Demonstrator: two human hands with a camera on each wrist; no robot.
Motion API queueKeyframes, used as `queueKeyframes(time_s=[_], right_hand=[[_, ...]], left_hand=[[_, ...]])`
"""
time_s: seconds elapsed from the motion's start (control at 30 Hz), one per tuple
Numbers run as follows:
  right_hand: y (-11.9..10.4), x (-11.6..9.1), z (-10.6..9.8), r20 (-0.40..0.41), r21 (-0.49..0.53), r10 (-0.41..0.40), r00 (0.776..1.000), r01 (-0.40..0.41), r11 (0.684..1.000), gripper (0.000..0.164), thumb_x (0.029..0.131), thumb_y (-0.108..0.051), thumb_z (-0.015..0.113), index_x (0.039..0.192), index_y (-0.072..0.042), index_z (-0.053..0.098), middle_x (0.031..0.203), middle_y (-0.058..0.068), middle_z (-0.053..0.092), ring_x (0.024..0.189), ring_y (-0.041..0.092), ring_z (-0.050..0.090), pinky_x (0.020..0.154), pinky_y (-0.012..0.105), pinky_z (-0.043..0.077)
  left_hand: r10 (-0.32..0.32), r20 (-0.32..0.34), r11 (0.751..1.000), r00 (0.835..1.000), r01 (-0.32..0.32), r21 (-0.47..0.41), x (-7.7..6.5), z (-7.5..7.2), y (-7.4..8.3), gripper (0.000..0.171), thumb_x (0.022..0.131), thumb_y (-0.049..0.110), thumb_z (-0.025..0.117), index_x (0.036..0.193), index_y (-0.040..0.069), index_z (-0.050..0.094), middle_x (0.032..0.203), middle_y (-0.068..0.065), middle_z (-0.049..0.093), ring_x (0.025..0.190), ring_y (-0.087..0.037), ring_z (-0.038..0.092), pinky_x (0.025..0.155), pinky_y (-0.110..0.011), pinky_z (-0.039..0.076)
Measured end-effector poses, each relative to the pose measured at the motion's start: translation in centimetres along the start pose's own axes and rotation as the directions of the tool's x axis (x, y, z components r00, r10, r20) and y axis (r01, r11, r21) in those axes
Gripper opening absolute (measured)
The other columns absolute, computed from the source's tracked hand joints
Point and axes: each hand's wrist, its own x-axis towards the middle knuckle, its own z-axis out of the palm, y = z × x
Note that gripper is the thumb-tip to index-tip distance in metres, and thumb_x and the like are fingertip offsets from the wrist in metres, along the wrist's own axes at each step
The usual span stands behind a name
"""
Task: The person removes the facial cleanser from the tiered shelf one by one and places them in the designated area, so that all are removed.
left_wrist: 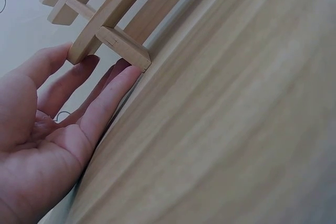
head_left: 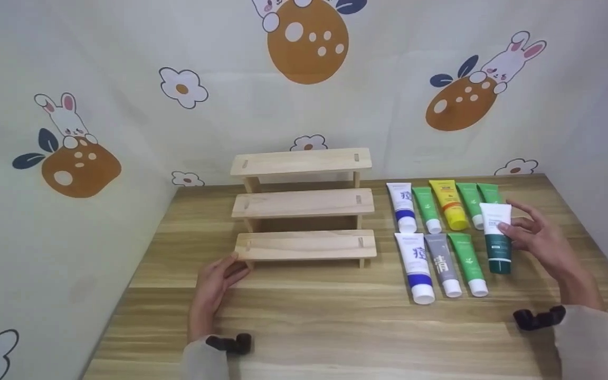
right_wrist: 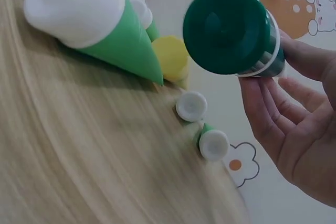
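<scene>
A three-step wooden display shelf [head_left: 304,203] stands on the table. My left hand [head_left: 215,287] is at the left end of its lowest step; in the left wrist view the thumb and a finger [left_wrist: 65,85] pinch the board's end [left_wrist: 81,51], with other fingers by the leg [left_wrist: 126,48]. My right hand [head_left: 544,243] holds a white and dark green squeeze tube [head_left: 495,237] between thumb and fingers, cap downward. In the right wrist view the tube's round green cap [right_wrist: 224,30] faces the camera, raised off the table.
Right of the shelf, more tubes lie in two rows: white-and-blue ones [head_left: 416,266], a yellow one [head_left: 447,205], a grey one [head_left: 443,264] and several green ones [head_left: 467,263]. The wooden table [head_left: 335,327] meets a patterned cloth backdrop [head_left: 230,116] behind and at the sides.
</scene>
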Motion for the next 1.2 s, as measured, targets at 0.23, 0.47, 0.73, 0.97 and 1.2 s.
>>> queueKeyframes(time_s=[0.23,0.47,0.73,0.97,1.2], right_hand=[[1.4,0.0,-0.2,0.07,-0.03,0.102,0.992,-0.101,0.994,0.08,0.097,-0.037,0.066,0.16,-0.016,0.021,0.112,-0.016,0.062,0.093,-0.003,0.063,0.081,0.017,0.06],[1.8,0.1,0.0,0.114,0.011,0.121,0.986,-0.123,0.992,0.071,0.096,-0.035,0.069,0.154,-0.019,0.032,0.129,0.01,0.061,0.094,0.002,0.065,0.082,0.024,0.063],[1.5,0.7,0.6,0.216,0.16,0.162,0.963,-0.199,0.967,0.073,0.096,-0.025,0.068,0.153,-0.011,0.026,0.101,-0.004,0.066,0.089,0.017,0.071,0.08,0.036,0.067],[1.5,0.9,0.6,0.214,0.072,0.224,0.951,-0.244,0.967,0.087,0.096,-0.031,0.069,0.157,-0.003,0.013,0.104,-0.003,0.065,0.09,0.015,0.068,0.08,0.032,0.065],[1.7,0.7,0.6,0.205,0.014,0.268,0.941,-0.277,0.961,0.092,0.095,-0.036,0.069,0.159,-0.002,0.011,0.113,0.004,0.066,0.092,0.013,0.066,0.081,0.029,0.064]], left_hand=[[0.002,0.002,1.0,1.0,-0.002,0.007,0.1,0.3,0.1,0.023,0.102,0.011,0.057,0.11,-0.008,0.067,0.105,-0.015,0.069,0.097,-0.025,0.072,0.094,-0.042,0.064],[-0.009,0.006,1.0,1.0,0.009,0.011,0.0,0.2,0.1,0.021,0.101,0.012,0.06,0.109,-0.005,0.068,0.105,-0.013,0.07,0.097,-0.025,0.073,0.094,-0.041,0.064],[0.007,0.014,1.0,1.0,-0.007,-0.013,-0.1,-0.3,-0.1,0.024,0.101,0.012,0.06,0.112,-0.008,0.067,0.102,-0.013,0.07,0.094,-0.024,0.074,0.093,-0.04,0.064],[-0.001,0.003,1.0,1.0,0.001,-0.031,0.0,-0.1,0.0,0.021,0.101,0.01,0.059,0.11,-0.007,0.067,0.105,-0.015,0.071,0.096,-0.026,0.074,0.094,-0.043,0.063],[-0.015,0.005,1.0,1.0,0.015,-0.003,0.0,0.1,0.0,0.027,0.1,0.014,0.061,0.116,-0.007,0.066,0.106,-0.015,0.072,0.097,-0.024,0.074,0.095,-0.04,0.063]])
